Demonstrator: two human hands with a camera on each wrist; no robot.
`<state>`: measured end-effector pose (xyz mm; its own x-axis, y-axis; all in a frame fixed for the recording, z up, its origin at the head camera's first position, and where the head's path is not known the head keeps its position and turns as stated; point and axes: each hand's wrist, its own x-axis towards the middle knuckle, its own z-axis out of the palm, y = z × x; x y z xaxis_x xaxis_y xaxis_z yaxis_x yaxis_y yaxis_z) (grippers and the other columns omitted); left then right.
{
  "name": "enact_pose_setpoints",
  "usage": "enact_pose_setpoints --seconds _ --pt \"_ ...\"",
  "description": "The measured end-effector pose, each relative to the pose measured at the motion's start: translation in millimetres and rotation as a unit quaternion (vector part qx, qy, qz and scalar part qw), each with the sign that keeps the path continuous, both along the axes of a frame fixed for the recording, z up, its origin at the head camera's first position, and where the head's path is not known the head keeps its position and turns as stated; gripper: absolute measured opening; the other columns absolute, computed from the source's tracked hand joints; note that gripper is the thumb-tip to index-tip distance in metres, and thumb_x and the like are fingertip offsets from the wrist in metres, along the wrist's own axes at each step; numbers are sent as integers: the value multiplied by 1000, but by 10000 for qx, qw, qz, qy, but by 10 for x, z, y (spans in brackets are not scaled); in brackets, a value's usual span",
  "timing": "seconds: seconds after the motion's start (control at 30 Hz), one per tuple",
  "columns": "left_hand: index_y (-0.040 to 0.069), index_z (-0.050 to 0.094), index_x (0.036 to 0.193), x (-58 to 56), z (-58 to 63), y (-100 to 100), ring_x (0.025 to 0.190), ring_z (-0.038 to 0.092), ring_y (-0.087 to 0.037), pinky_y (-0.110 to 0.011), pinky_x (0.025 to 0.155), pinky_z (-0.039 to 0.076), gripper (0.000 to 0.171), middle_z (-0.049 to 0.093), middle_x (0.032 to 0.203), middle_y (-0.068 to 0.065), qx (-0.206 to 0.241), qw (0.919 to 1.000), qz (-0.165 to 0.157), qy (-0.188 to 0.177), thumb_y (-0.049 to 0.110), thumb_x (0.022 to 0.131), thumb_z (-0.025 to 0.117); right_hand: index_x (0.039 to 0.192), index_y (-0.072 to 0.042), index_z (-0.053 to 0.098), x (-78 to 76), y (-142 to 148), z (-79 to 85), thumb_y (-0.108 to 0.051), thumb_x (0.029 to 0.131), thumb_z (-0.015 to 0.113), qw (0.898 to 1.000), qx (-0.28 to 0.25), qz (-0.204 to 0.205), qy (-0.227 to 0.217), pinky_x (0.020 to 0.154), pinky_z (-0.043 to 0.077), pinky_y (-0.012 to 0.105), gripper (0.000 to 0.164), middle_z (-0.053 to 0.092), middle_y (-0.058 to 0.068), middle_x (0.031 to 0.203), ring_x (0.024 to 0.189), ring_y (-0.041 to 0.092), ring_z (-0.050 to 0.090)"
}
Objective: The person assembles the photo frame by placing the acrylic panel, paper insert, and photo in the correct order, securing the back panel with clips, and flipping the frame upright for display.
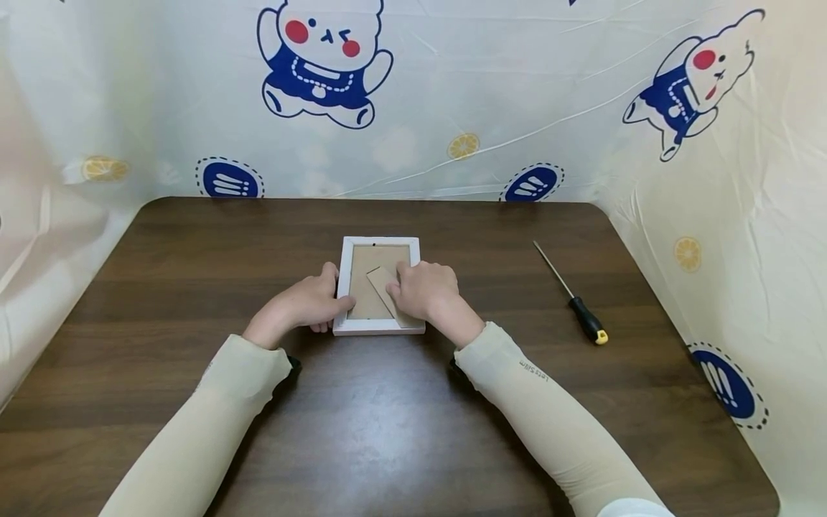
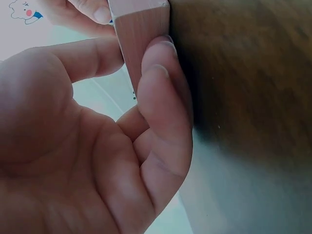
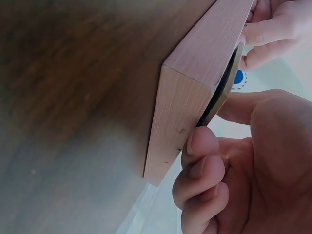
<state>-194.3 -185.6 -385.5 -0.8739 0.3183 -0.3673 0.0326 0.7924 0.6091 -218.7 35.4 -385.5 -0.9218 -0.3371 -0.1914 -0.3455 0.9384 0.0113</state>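
Observation:
A white picture frame (image 1: 381,240) lies back side up on the table, showing a brown backing board (image 1: 362,260). On the board, a flat stand leg (image 1: 380,278) slants toward the lower right corner. My left hand (image 1: 309,299) grips the frame's left side, thumb over the top edge and fingers against the outer side (image 2: 139,34). At the right side, my right hand (image 1: 428,291) pinches the stand leg between thumb and curled forefinger. In the right wrist view, the stand leg (image 3: 225,90) sits slightly raised, with a dark gap between it and the frame (image 3: 195,68).
A screwdriver (image 1: 584,316) with a black and yellow handle lies on the brown wooden table (image 1: 478,222), right of the frame. A pale printed curtain (image 1: 426,93) hangs behind the table and along both sides.

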Motion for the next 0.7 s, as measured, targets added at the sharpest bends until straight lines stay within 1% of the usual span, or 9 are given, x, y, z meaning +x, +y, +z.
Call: enact_pose_setpoints --seconds 0.17,0.23,0.37,0.4,0.43,0.5,0.6,0.67,0.7 --pt "-4 38 125 2 -15 -6 62 63 -25 -36 57 55 43 64 77 -15 137 9999 90 -37 27 103 59 140 -16 61 9 13 -6 -49 112 41 9999 -97 37 -21 71 58 49 48 73 16 120 99 36 74" --pt "-3 38 125 1 -23 -9 62 63 -25 -36 57 55 43 64 76 -15 191 9997 115 -65 27 103 59 142 -16 61 5 27 -10 -49 112 42 9998 -202 59 -68 74 59 50 48 73 16 123 102 38 74" --pt "-3 38 125 6 -22 -19 63 63 -25 -36 57 54 43 64 76 -15 267 9995 165 -99 27 103 60 154 -17 53 -24 105 -8 -48 111 46 9973 -655 157 -302 85 59 52 54 69 17 136 114 38 71" --pt "-3 38 125 7 -22 -21 63 63 -25 -36 57 54 43 64 77 -15 256 9994 189 -114 27 103 60 158 -17 50 -34 144 3 -48 111 47 9957 -821 180 -384 88 58 53 56 68 16 139 114 37 71" --pt "-2 38 126 8 -29 -22 64 62 -25 -36 57 54 43 64 78 -15 266 9993 207 -139 27 103 60 161 -17 46 -46 195 15 -48 110 48 9938 -984 180 -493 89 58 53 59 68 18 137 112 37 72" --pt "-2 37 126 9 -35 -23 64 62 -25 -36 58 54 44 63 80 -16 267 9993 218 -159 27 103 60 163 -17 42 -74 334 49 -47 109 52 9898 -1319 179 -502 92 58 55 62 67 17 140 110 37 72" --pt "-2 36 127 6 -34 -24 65 62 -25 -35 58 54 45 63 81 -16 281 9991 244 -200 27 102 60 156 -15 52 -114 644 153 -44 108 56 9838 -1776 85 -230 95 57 57 56 70 15 135 109 38 72" --pt "-2 36 128 2 -36 -25 65 62 -25 -35 58 54 46 63 80 -15 293 9990 255 -227 27 102 60 144 -13 63 -137 912 217 -40 107 59 9806 -1955 19 171 93 57 55 46 74 12 130 108 36 72" --pt "-1 36 128 -1 -41 -27 65 62 -25 -35 58 54 46 63 80 -15 293 9989 278 -245 27 102 60 138 -12 68 -146 1059 245 -37 106 60 9790 -2008 -21 357 93 56 54 41 76 11 123 107 35 72"
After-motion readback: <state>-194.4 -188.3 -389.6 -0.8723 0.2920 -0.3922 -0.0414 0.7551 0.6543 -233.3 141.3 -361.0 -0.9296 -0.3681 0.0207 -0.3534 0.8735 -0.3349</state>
